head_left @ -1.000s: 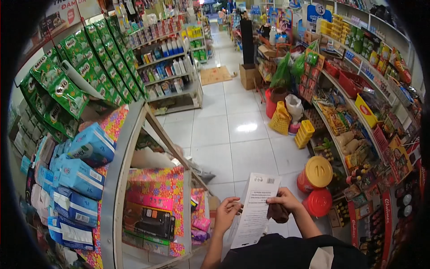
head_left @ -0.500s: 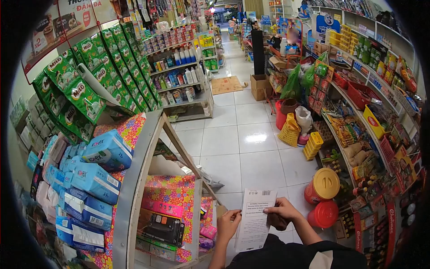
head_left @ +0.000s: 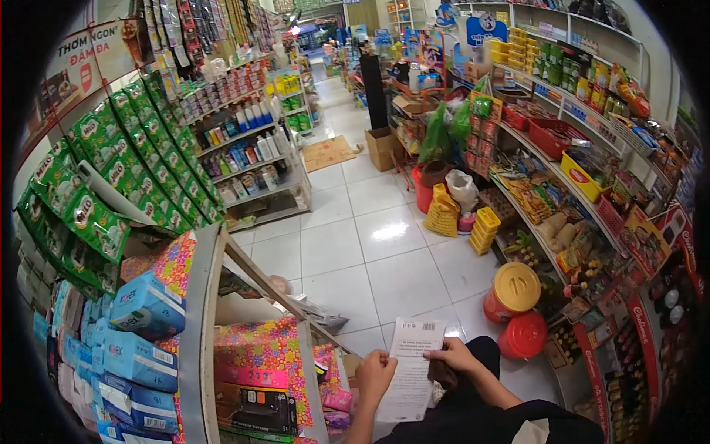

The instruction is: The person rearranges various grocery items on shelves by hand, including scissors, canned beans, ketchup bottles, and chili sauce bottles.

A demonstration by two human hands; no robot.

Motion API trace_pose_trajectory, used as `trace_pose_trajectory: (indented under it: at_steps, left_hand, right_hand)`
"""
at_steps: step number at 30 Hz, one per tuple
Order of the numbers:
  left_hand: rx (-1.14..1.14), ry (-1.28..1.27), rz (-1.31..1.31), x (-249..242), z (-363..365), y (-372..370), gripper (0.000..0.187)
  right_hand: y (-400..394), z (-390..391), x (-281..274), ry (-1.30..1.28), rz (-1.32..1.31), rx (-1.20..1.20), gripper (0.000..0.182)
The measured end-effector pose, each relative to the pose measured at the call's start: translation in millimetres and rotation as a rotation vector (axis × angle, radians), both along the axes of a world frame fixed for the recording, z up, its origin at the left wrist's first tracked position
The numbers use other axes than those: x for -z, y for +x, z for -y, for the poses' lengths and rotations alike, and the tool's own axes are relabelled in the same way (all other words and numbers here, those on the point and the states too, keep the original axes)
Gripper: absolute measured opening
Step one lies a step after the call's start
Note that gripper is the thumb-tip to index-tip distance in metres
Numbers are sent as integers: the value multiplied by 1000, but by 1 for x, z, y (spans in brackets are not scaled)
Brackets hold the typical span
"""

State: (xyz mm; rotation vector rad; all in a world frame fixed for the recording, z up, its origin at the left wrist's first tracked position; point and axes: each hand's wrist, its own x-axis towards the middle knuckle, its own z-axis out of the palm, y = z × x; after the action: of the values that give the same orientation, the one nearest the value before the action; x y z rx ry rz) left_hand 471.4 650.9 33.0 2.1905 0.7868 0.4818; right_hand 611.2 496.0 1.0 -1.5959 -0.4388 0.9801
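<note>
A white printed card (head_left: pixel 409 377) with small text and a barcode near its far edge is held out over my lap. My right hand (head_left: pixel 457 358) is closed on its right edge, thumb on top. Below those fingers hangs a dark brown thing (head_left: pixel 444 374) whose kind I cannot make out. At the card's left edge my left hand (head_left: pixel 376 374) is closed, fingertips pinched together against or just beside the card. To the left, a black blister-packed item (head_left: pixel 265 411) lies on a flower-papered shelf.
Blue packs of Kotex pads (head_left: pixel 144 305) are stacked on the left rack, with green Milo sachets (head_left: pixel 92 222) hanging behind. A red bucket with a gold lid (head_left: pixel 512 290) and a red-lidded tub (head_left: pixel 523 334) stand right. White floor tiles (head_left: pixel 333 251) run along the aisle, with stocked shelves on both sides.
The view has swung to the right, so shelves and floor appear farther left. A dark-clothed knee now shows beside my right hand. Both hands stay at the card, which is slightly more tilted.
</note>
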Motion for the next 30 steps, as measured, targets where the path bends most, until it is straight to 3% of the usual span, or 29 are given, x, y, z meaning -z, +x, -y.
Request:
trace_pose_trajectory:
  at_steps: [3, 6, 12, 15, 17, 22, 30]
  left_hand:
    - [-64, 99, 134, 12, 2, 16, 15]
    - [-74, 109, 121, 2, -2, 20, 17]
    - [47, 64, -45, -29, -20, 15, 19]
    - [40, 240, -122, -23, -25, 14, 18]
    - [18, 262, -55, -19, -29, 16, 18]
    - [-2, 270, 151, -15, -29, 14, 16]
    - [-47, 291, 218, -11, -25, 12, 22]
  right_hand:
    - [-3, -1, -7, -69, 76, 75, 27]
    - [-9, -5, -9, 51, 86, 117, 28]
    - [-25, -13, -23, 47, 64, 2, 29]
    - [-31, -16, -26, 43, 104, -2, 32]
    - [-35, -17, -29, -51, 243, -20, 34]
    - [-43, -16, -20, 10, 225, 22, 32]
    - [-44, -12, -29, 2, 150, -8, 26]
